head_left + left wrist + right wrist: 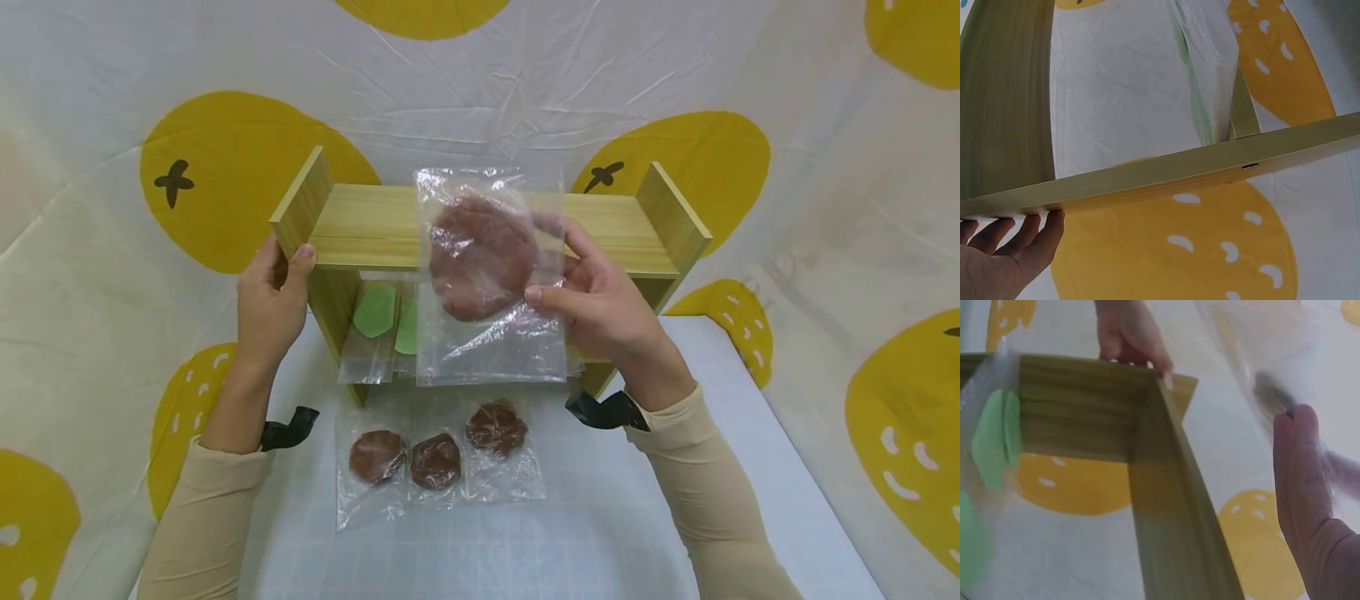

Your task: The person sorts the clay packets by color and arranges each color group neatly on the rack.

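My right hand (600,300) pinches a clear plastic bag (491,358) holding a flat, round reddish-brown piece (480,258), raised in front of a small wooden shelf (360,225). With thumb and fingers, my left hand (273,300) grips the shelf's upper left corner; its fingers (1047,237) lie against the panel in the left wrist view. Inside the shelf's lower opening, clear bags with green flat pieces (375,310) hang down; the raised bag hides part of them. The right wrist view shows the bag (1260,356) pinched at its side.
On the white table (480,550), in front of the shelf, lie clear bags with three reddish-brown round pieces (437,461). A pale cloth with large yellow shapes (675,167) hangs behind and around the table. Dark wrist mounts (607,410) sit on both wrists.
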A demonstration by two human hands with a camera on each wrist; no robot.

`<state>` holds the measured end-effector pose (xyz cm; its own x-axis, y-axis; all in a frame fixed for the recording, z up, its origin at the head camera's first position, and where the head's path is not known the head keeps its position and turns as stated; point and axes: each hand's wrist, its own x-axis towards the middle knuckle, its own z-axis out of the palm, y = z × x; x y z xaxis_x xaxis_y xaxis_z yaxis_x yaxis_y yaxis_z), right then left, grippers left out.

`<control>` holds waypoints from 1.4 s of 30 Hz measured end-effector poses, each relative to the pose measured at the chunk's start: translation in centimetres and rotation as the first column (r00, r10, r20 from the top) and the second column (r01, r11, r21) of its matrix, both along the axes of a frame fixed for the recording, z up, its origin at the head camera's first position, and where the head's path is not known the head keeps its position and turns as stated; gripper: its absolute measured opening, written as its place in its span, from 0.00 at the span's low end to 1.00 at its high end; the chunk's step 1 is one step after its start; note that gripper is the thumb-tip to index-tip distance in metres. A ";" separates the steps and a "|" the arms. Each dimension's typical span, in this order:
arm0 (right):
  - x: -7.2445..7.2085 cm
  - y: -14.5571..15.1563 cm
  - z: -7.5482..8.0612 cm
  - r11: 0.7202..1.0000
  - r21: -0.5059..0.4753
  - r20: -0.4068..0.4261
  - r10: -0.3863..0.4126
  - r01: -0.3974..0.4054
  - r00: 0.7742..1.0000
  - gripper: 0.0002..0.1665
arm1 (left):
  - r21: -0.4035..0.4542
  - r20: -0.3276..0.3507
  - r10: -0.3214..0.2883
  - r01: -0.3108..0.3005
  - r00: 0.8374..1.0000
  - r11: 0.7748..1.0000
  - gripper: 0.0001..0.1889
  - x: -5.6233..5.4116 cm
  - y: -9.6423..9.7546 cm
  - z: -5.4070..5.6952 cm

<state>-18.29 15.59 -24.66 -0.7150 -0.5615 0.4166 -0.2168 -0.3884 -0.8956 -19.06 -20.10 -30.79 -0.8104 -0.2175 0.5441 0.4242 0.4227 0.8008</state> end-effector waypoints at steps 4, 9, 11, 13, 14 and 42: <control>-0.9 -1.1 1.9 0.999 -0.033 0.021 -0.038 0.039 0.999 0.39 | 0.007 -0.022 -0.007 0.007 1.000 1.000 0.20 -0.2 0.0 -0.1; -2.2 -2.9 3.5 0.994 -0.075 0.088 -0.072 0.079 0.994 0.38 | -0.001 -0.044 -0.006 0.006 0.999 1.000 0.20 -0.4 0.1 -0.2; -2.8 -3.7 4.1 0.994 -0.066 0.124 -0.083 0.092 0.989 0.39 | -0.001 -0.040 -0.005 0.005 0.999 1.000 0.20 -0.4 0.1 -0.1; -3.3 -4.7 4.7 0.993 -0.052 0.148 -0.102 0.110 0.984 0.39 | 0.000 -0.032 -0.003 0.003 0.999 1.000 0.20 -0.3 0.1 -0.1; -3.6 -5.1 4.9 0.992 -0.037 0.161 -0.117 0.124 0.980 0.40 | 0.001 -0.029 -0.003 0.004 1.000 1.000 0.20 -0.3 0.1 -0.1; -8.1 -12.8 3.2 0.974 0.140 0.254 -0.211 0.180 0.944 0.20 | 0.017 -0.009 -0.010 0.010 1.000 1.000 0.20 -0.3 0.1 0.1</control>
